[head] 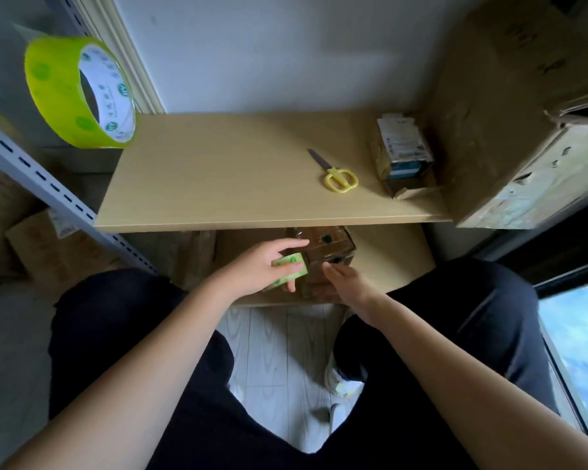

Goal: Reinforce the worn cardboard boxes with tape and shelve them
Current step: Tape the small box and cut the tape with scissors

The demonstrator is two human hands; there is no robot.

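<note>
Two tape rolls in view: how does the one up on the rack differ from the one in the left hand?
The rack roll sits untouched on the grey rack at upper left; the held roll is gripped by the left hand against the small box on the lower shelf. The rack roll shows fully; the held roll is mostly covered by fingers. Both are green.

Upper shelf (218,184): scissors (336,173), small box (403,154), large box (510,137).
</note>
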